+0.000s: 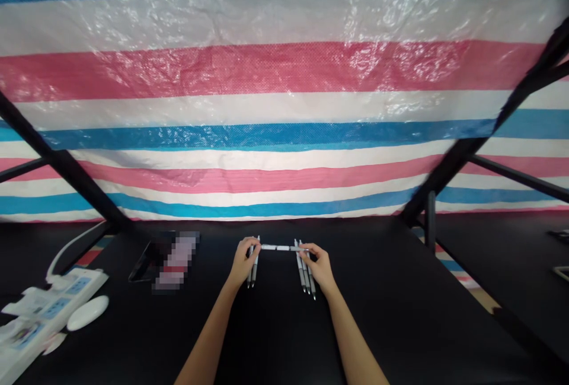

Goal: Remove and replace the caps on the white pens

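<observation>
White and grey, a slim pen (283, 248) lies crosswise just below the centre of the frame, its ends pinched in the fingertips of the left hand (241, 261) and the right hand (322, 266); both hands are nearly closed, thumb against fingers. Any print on its barrel is too small to read. Two similar pens (255, 272) lie under the left hand, and three more pens (306, 272) fan out beside the right, tips toward the bottom of the frame. At lower left, a white power strip (91, 281) carries blue panels whose markings are illegible, with a white oval object (88, 313) beside it. Farther right, pixelation hides whatever a pinkish patch (175, 263) might say. Red, white and blue striped sheeting (275, 70) fills the upper frame, behind the black tabletop (391, 308).
</observation>
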Demonstrator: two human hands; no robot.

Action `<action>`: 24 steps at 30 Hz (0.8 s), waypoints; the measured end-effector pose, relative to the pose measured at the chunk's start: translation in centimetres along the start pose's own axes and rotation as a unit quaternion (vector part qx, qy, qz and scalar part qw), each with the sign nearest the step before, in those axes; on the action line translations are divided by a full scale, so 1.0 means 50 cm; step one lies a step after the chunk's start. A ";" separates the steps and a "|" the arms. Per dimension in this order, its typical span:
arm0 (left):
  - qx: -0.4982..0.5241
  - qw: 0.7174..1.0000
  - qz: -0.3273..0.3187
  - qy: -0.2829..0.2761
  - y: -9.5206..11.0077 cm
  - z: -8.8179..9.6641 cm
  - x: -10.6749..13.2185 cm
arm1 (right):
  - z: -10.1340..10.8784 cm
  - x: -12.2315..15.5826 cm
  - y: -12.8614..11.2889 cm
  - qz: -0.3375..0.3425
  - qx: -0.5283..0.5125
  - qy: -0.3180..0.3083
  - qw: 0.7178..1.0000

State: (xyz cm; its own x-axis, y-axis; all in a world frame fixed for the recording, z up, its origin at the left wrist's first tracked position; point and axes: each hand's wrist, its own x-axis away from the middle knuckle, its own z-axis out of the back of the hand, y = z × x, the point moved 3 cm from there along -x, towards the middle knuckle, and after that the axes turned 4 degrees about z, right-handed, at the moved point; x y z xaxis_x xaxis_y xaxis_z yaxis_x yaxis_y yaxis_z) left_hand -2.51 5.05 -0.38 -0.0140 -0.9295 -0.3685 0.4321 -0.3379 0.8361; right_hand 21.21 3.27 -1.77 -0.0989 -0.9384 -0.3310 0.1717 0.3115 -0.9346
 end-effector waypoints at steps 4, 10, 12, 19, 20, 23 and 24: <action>-0.026 1.000 0.001 0.001 -0.003 0.000 0.000 | 0.000 0.000 0.002 0.014 0.012 -0.004 1.000; -0.048 0.999 0.016 0.007 -0.005 0.001 0.001 | 0.000 0.001 0.003 0.026 0.037 -0.007 0.999; -0.050 0.998 0.023 0.005 -0.007 0.001 0.000 | -0.001 0.002 0.003 0.026 0.039 -0.005 0.999; -0.058 0.997 0.044 -0.016 -0.015 0.000 -0.003 | -0.001 0.003 0.002 0.034 0.039 0.007 0.999; -0.058 0.997 0.044 -0.017 -0.015 0.000 -0.003 | -0.001 0.003 0.002 0.035 0.041 0.006 0.999; -0.059 0.997 0.040 -0.015 -0.016 -0.001 -0.002 | -0.001 0.003 -0.001 0.038 0.043 0.005 0.998; -0.058 0.998 0.037 -0.012 -0.016 -0.001 -0.001 | -0.001 0.003 -0.001 0.037 0.041 0.006 0.998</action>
State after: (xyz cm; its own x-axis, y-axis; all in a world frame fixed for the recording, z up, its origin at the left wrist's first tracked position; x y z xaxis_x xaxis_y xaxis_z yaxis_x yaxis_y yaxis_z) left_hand -2.81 5.39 -1.03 0.0010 -0.9549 -0.2970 0.5348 -0.2504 0.8070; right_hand 21.15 3.12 -1.77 -0.0951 -0.9112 -0.4008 0.2581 0.3662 -0.8940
